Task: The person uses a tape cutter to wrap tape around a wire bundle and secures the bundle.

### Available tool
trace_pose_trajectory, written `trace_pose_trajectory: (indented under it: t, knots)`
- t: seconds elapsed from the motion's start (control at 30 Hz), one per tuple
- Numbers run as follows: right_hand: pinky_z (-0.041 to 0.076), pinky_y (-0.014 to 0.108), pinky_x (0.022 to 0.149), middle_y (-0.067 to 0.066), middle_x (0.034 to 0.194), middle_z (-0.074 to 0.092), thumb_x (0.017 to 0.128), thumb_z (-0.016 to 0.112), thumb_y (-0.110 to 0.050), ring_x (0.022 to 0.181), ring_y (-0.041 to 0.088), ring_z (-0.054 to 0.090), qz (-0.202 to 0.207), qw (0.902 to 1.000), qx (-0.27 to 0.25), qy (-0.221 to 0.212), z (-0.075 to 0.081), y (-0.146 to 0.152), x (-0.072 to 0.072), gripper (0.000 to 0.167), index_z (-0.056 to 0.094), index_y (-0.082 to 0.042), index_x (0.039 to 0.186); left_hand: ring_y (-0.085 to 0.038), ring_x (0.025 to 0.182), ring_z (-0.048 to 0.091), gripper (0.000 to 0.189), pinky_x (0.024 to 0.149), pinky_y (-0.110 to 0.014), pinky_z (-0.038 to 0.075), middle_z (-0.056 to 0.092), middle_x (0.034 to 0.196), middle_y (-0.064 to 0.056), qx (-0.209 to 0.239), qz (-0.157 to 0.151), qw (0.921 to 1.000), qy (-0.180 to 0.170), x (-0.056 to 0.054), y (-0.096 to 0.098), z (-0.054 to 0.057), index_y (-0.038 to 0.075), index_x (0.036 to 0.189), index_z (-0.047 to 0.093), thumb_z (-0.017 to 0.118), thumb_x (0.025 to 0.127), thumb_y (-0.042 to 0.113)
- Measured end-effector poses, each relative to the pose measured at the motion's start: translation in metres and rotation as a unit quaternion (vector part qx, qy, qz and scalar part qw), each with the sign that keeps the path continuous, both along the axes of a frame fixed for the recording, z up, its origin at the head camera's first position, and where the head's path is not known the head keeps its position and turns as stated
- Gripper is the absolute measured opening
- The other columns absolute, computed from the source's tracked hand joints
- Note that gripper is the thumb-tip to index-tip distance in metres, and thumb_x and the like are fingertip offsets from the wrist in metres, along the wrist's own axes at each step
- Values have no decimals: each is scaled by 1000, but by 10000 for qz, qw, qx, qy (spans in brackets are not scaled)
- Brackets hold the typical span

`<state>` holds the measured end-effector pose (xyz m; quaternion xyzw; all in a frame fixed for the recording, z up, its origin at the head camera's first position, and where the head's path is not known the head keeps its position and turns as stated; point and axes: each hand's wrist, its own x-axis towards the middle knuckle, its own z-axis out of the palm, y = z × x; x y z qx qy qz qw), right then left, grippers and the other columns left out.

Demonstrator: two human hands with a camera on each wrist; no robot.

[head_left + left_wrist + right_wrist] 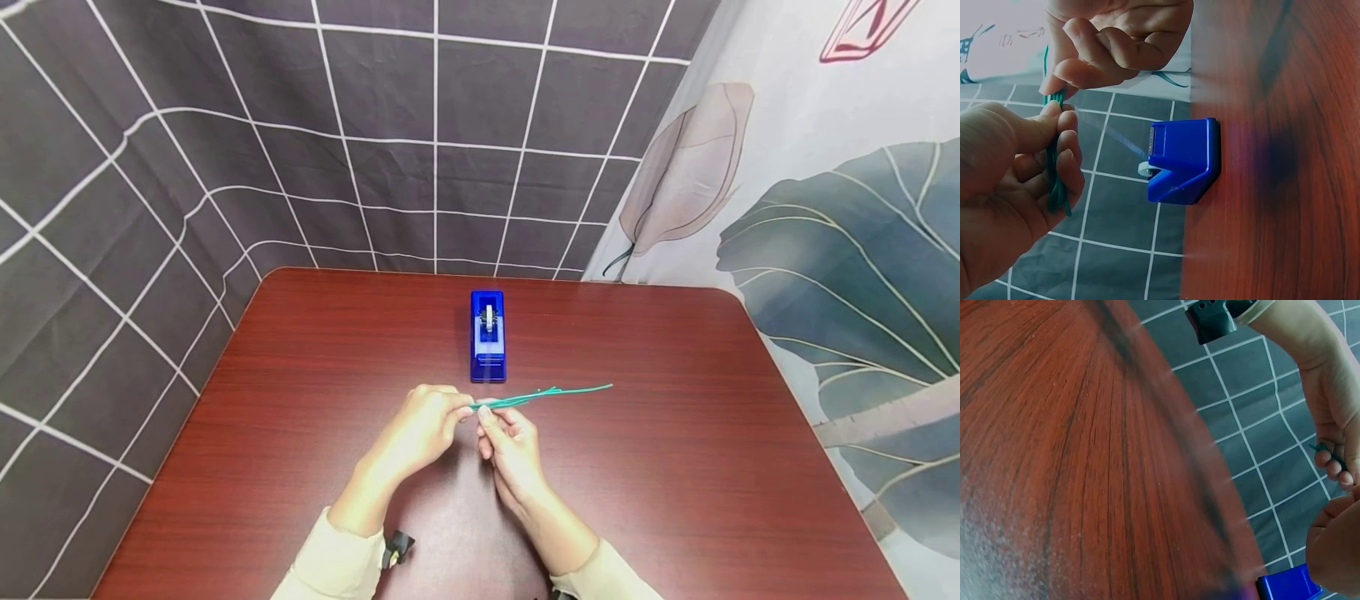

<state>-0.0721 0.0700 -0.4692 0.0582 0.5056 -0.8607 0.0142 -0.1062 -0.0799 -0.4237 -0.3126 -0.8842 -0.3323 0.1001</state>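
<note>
A bundle of thin green strands [517, 401], like cord or coated wire, runs sideways between both hands over the table. My left hand [429, 427] grips one end; in the left wrist view its fingers curl round the strands [1054, 181], and short ends stick out below. Close beside it, my right hand [516, 446] pinches the bundle between thumb and fingers. Past the right hand the strands spread a little, and one reaches farther to the right. Just beyond the hands stands a blue tape dispenser [489, 367] with a small roll of tape [489, 318].
The reddish-brown wooden table [660, 467] spreads out around the hands. Behind it and to the left hangs a dark curtain [382, 92] with white grid lines. A white leaf-print curtain [795, 100] hangs at the right. Near the left cuff is a black wrist device [397, 548].
</note>
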Motion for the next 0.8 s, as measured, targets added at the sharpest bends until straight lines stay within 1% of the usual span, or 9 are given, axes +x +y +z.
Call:
trace_pose_trajectory:
  t: [0.2,0.3,0.4,0.5,0.57,0.63,0.67,0.73,0.8]
  knots:
    - [40,15,49,-3,70,59,100,58,1,51,3,47,55,9998,-154,143,-3,0,-1,16,68,-10,105,-9,62,54,12,61,-29,48,60,69,3,-1,-23,10000,44,0,0,-1,9,79,70,74,87,1]
    - [39,15,49,-3,69,59,100,58,1,49,3,47,60,9998,-81,152,-3,1,-1,13,68,-6,105,-9,62,55,11,61,-30,48,61,69,3,-3,-23,10000,33,0,-1,0,8,80,72,74,88,1]
    - [40,16,48,-2,69,62,99,62,-3,47,3,47,118,9991,361,188,-3,2,-1,17,66,6,112,-11,63,57,10,62,-30,50,62,70,3,-32,22,10000,-21,0,-2,-1,8,81,72,73,88,1]
    - [43,17,47,0,68,65,98,63,-5,45,3,50,369,9933,1056,291,-3,6,1,28,63,19,113,-13,66,61,10,65,-31,52,63,71,3,-73,64,9999,-74,1,-2,0,9,82,73,73,89,1]
    - [47,18,48,4,67,67,98,62,-5,47,4,53,687,9847,1503,550,-3,10,3,26,64,21,106,-14,68,63,10,66,-32,53,63,72,3,-111,83,9999,-82,1,-2,0,9,84,73,72,89,1]
    - [52,25,49,11,67,67,99,60,-2,50,5,57,1055,9701,1914,1052,-1,15,3,22,66,19,100,-14,68,64,10,67,-32,53,63,72,4,-156,98,9998,-80,1,-2,0,10,85,74,72,90,0]
    - [54,29,50,15,68,67,99,59,0,51,7,59,1236,9605,2081,1372,0,18,2,19,67,18,98,-14,68,63,11,66,-32,53,62,71,4,-163,100,9998,-70,1,-2,0,10,84,73,72,90,0]
    - [57,36,52,20,71,68,98,58,3,56,11,64,1516,9376,2372,2039,6,23,1,15,68,14,95,-13,66,62,13,65,-31,52,60,70,5,-177,103,9998,-19,1,-2,0,11,83,72,72,89,-1]
    - [58,39,54,22,75,69,95,60,7,61,14,67,1600,9138,2537,2739,15,28,-2,11,69,11,95,-13,65,61,14,64,-31,51,59,69,5,-161,101,9998,41,1,-2,0,11,82,72,72,89,-1]
